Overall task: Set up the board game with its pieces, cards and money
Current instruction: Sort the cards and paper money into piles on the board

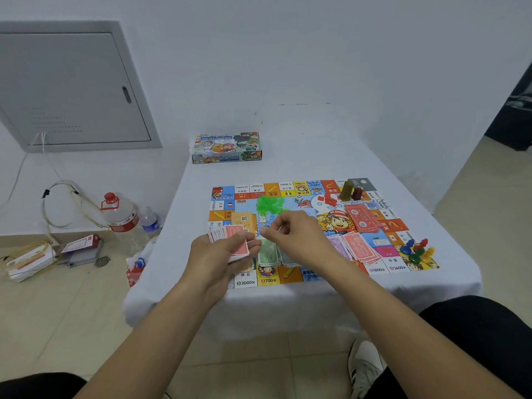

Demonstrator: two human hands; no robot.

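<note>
Board [305,197] sits mid-frame on the white table [316,156], box [226,148] behind it toward the top. Left hand [221,251] grips a fan of red notes [230,240] over the board's lower left edge. Right hand [290,234] is just beside it, thumb and finger pinched together, maybe on something thin, can't really tell. Green notes [267,253] lie under the hands, pink notes [359,247] to the right, pawns [417,250] at the lower right corner, green houses [269,204] near the middle.
</note>
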